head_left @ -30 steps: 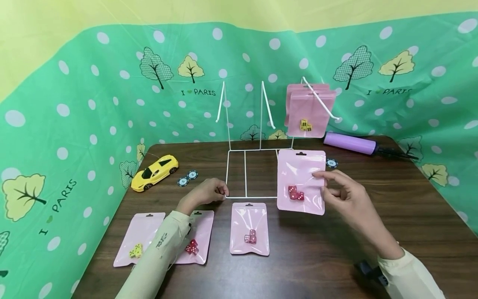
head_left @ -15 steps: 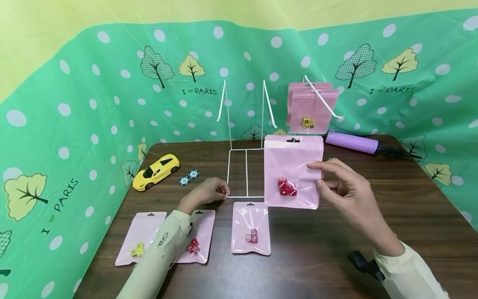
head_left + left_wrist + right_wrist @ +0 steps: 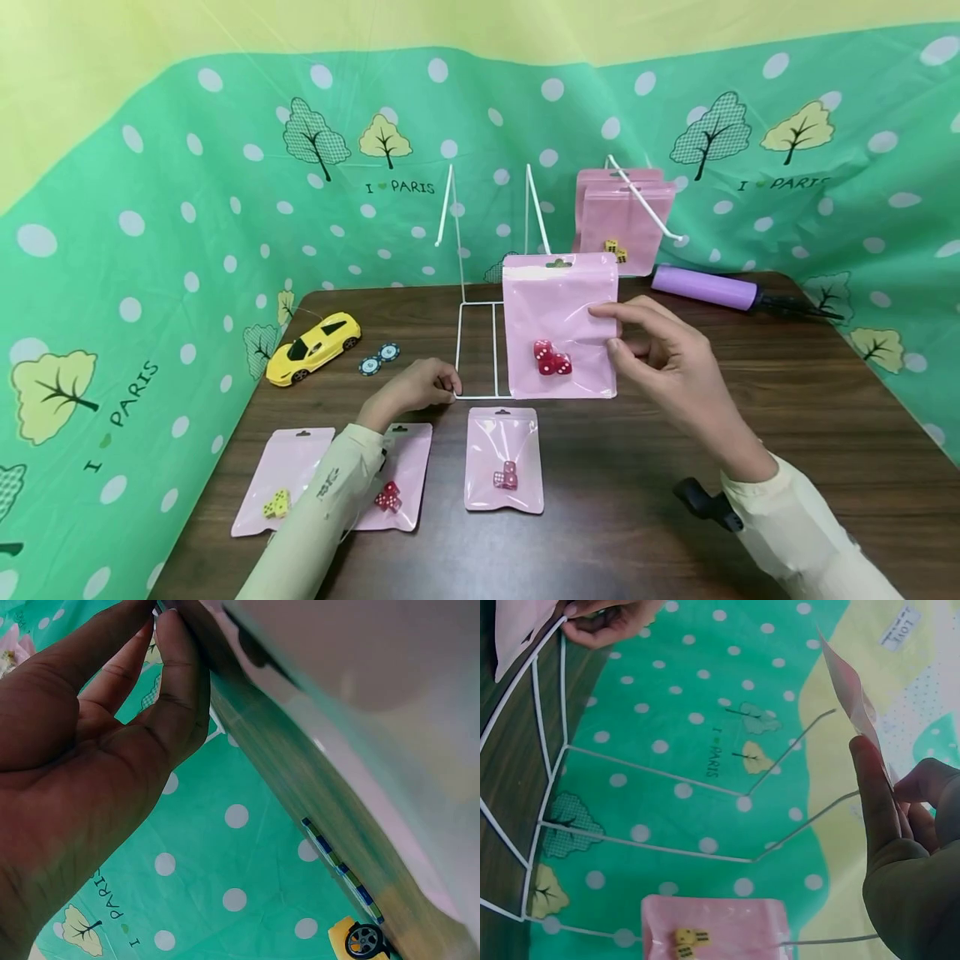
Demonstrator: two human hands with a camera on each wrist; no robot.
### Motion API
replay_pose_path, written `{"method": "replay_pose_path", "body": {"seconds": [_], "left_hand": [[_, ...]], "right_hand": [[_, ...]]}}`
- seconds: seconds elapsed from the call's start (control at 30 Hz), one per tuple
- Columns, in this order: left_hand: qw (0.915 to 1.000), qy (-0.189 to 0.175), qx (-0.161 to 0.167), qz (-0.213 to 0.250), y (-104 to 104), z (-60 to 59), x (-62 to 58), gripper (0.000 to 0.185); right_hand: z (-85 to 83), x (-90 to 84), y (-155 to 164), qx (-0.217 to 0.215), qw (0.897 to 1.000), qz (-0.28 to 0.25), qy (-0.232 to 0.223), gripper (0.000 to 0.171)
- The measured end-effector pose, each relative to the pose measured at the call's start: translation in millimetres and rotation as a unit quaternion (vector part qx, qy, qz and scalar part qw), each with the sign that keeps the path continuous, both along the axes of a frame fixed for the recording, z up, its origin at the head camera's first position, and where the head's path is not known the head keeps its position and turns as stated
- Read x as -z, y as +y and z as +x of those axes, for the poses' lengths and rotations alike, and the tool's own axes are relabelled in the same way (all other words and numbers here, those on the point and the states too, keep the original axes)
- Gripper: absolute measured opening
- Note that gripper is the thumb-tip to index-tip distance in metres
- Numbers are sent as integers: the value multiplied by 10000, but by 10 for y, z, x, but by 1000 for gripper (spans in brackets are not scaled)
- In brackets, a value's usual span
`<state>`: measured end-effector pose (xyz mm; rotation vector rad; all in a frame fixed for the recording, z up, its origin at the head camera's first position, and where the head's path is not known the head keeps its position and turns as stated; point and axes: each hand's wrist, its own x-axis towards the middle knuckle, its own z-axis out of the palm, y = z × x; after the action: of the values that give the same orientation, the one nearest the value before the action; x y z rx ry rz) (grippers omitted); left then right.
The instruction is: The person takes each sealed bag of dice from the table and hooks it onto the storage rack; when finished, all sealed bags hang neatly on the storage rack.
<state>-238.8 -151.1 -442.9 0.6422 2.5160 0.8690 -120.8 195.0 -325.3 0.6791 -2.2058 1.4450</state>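
My right hand [image 3: 671, 367] pinches the right edge of a pink zip bag [image 3: 562, 317] with red dice showing in it. That bag is held upright in the air, overlapping the middle hook of the white wire rack [image 3: 459, 350] in the head view. In the right wrist view the bag [image 3: 851, 690] is seen nearly edge-on, near the hook ends. My left hand [image 3: 412, 385] pinches the rack's front left corner. On the right-hand hook hang pink bags [image 3: 626, 212], the front one with yellow dice.
Flat on the table lie pink bags with pink dice [image 3: 502, 437], red dice [image 3: 412, 467] and yellow dice [image 3: 277, 467]. A yellow toy car [image 3: 315, 348] and poker chips [image 3: 378, 358] are at left. A purple pump [image 3: 705, 287] lies at back right.
My right hand has carried the red-dice bag left and upward, from right of the rack to before its middle hook. The left hand stays at the rack's corner.
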Motion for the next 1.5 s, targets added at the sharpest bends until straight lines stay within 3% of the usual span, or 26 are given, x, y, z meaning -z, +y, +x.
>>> {"method": "replay_pose_path", "body": {"seconds": [0.27,0.43,0.83,1.13,1.3,1.5], "left_hand": [[10000,-14,14,7,8,7,31,10],[10000,32,37,-10,6,3,22,10],[10000,-32,53,35,-4,-5,21,10],[10000,-37,-69,20,0,5,7,10],[10000,24,-17,-5,-6,5,12,11],[10000,62,26,-17,-5,-3,18,11]], "right_hand": [[-226,92,-25,-33,9992,-318,-227,39],[-357,92,-35,147,9992,-239,-276,40],[-948,41,-133,224,9904,-764,-1128,39],[-1286,-53,-199,575,9884,-659,-1244,39],[-1420,-61,-195,609,9879,-710,-1236,38],[-1466,15,-161,493,9874,-796,-1273,40]]}}
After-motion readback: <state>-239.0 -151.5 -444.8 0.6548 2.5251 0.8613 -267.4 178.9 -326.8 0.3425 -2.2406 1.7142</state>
